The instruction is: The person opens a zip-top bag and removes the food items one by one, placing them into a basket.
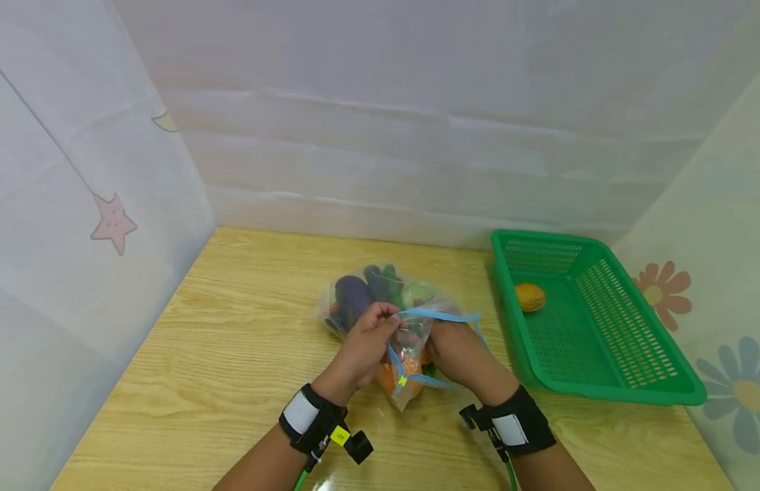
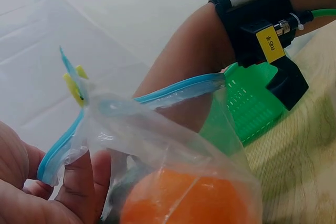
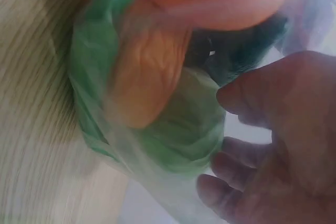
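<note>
Wood-grain table point(image 1: 232, 327) spreads beneath the fingers point(image 1: 383, 312), pale backdrop point(image 1: 380, 150) rises beyond them; pink star point(image 1: 114, 223) and yellow crescent point(image 1: 166, 123) sit far to their left, and here's a red flower point(image 1: 655, 294), then a blue flower point(image 1: 751, 394), to their right!

We get soft, rather dim light, with a small glare low on the surface point(image 1: 220, 354), pale glints on the plastic bag point(image 2: 142, 135), and a hazy, blurred right wrist view.
</note>
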{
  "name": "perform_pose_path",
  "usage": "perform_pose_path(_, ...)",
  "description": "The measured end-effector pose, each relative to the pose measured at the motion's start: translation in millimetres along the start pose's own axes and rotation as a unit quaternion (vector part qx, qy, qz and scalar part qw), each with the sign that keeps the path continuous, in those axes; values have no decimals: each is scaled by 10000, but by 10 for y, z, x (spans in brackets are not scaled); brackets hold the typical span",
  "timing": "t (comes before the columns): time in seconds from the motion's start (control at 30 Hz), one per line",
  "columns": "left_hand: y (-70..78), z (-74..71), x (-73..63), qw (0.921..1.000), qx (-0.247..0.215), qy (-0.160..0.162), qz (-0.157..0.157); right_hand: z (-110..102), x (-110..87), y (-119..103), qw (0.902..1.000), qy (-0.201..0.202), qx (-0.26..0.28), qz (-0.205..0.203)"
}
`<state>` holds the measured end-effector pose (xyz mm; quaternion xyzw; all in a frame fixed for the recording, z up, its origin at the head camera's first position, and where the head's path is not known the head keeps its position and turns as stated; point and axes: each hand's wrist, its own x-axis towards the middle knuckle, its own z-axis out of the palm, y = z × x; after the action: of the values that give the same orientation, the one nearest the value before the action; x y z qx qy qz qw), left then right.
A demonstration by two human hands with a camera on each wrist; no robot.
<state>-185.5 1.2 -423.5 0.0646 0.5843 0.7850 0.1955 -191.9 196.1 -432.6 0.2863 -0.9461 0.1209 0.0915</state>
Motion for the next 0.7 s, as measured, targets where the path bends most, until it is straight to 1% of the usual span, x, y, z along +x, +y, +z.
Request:
perform_pose_path(0.1, -4, 13, 9, 10000, -36, -59, 14, 5, 7, -25, 9994, -85, 68, 331)
perform_pose_path(0.2, -3, 27, 17, 10000, -54, -57, 12, 28, 11, -36, 9986, 14, 130, 510)
perform_pose_path(0.27, 0, 33, 20, 10000, -45, -30, -16, 48, 10, -37, 9988, 218, 36, 446)
perform_pose_path(0.37, 4, 36, 21, 10000, -51, -9, -43, 79, 22, -27, 9986, 512, -70, 133)
perform_pose_path(0.43, 6, 30, 20, 10000, -67, 1, -41, 88, 26, -23, 9979, 632, -128, 5)
perform_pose_path(0.5, 7, 23, 23, 10000, -60, 6, -8, 81, 29, -20, 9983, 589, -22, 23)
perform_pose_path(0.6, 5, 11, 32, 10000, -14, 2, 67, 59, 14, -13, 9990, 394, 86, 197)
perform_pose_path(0.67, 0, 15, 43, 9999, 21, -26, 114, 37, -4, 1, 9994, 282, 89, 202)
perform_pose_path(0.7, -3, 18, 47, 9999, 35, -30, 126, 26, -17, 6, 9995, 292, 17, 143)
